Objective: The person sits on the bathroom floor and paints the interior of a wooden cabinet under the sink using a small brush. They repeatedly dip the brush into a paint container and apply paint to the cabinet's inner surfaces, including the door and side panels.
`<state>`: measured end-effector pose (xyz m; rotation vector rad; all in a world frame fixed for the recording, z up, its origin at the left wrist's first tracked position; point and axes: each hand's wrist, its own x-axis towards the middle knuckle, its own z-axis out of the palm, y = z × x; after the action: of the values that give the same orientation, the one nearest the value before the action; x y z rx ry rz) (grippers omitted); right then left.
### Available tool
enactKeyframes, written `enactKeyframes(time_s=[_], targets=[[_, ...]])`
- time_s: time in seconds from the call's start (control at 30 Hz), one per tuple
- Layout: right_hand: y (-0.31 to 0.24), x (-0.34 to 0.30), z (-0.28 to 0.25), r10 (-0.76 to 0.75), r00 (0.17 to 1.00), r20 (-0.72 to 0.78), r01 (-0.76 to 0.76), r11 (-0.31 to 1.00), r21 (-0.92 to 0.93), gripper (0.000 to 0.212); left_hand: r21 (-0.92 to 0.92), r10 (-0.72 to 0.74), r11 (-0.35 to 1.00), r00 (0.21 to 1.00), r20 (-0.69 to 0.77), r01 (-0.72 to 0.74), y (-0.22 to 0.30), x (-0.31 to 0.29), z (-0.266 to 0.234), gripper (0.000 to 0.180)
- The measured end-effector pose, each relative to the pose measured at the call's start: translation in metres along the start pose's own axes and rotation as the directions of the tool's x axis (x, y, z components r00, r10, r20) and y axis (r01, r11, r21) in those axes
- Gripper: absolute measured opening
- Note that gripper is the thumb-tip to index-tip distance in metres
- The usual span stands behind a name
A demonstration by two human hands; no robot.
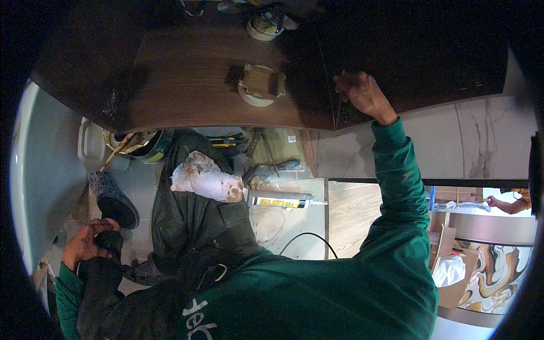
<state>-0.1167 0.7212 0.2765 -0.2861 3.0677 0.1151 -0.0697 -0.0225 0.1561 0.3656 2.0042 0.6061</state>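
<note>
My right hand [365,95] is raised against the dark brown wooden panel [198,85]. Its fingers are closed, near a seam in the panel; a thin dark shape shows below them, too dim to name. Down at the lower left, my left hand [85,243] is curled over dark material by my bent leg; what lies in it is hidden. A dark clog [116,201] is just above that hand. Across my other leg lies a stained white rag [208,178]. Beside it rests a sealant tube [280,201] with a yellow and black label and a pale nozzle.
A round cream fitting [260,93] sits on the panel, with a round tub [265,28] beyond it. An open can [148,146] with a stick [118,152] stands left, by a white jug [90,144]. Another person's hand [498,205] shows far right. A black cable [309,234] curves near me.
</note>
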Motion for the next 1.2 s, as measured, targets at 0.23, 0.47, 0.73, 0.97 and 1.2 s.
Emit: enactKeyframes(time_s=[0.23,0.47,0.73,0.97,1.2], targets=[[0.022,-0.002,0.018,-0.361,0.920,-0.151,0.321,0.917,-0.237,0.027,-0.072,0.091,0.993,0.996,0.023,-0.089,0.005,0.003,-0.002,0.076],[0.014,-0.003,0.018,-0.254,0.967,-0.004,0.218,0.839,-0.499,0.031,0.230,0.085,0.970,0.996,-0.012,-0.080,-0.003,0.004,-0.001,0.080],[0.008,-0.001,0.012,-0.144,0.989,0.034,0.147,0.927,-0.346,0.031,0.174,0.006,0.985,1.000,-0.001,-0.006,0.005,-0.001,-0.002,0.086],[-0.001,0.001,0.008,-0.118,0.993,-0.009,0.107,0.927,-0.359,0.028,0.212,0.019,0.977,0.999,0.034,-0.025,0.006,0.001,-0.005,0.091],[-0.010,0.003,-0.006,0.032,0.995,0.093,-0.002,0.954,-0.299,0.028,0.169,0.091,0.982,0.995,-0.027,-0.085,0.006,0.001,-0.001,0.076]])
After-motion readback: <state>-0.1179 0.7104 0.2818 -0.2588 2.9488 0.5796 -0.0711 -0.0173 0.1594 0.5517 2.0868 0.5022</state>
